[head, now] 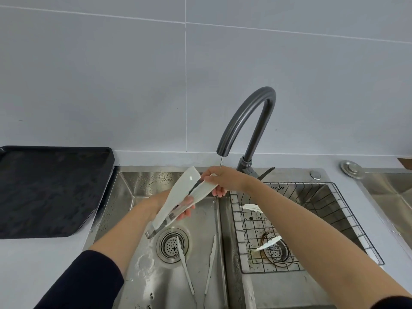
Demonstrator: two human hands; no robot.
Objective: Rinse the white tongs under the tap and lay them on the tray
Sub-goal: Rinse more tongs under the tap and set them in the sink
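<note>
We worked at a pale grey bench (33,264) set against a grey tiled wall (111,74), with a stainless steel double sink (124,197) sunk into it. A black rectangular tray (44,192) lay on the bench just left of the sink, its near corner rounded and its rim close to the basin edge.

Both our hands held the white flat-armed tongs (176,197) over the left basin, tilted, with the tips up towards the dark grey curved tap (245,121) and the hinge end low above the drain. Our left hand (163,198) gripped them mid-length from behind. Our right hand (223,179) pinched one tip under a thin stream of water (221,162).

Slim metal tongs (185,267) lay on the left basin floor. A black wire rack (334,208) filled the right basin.
</note>
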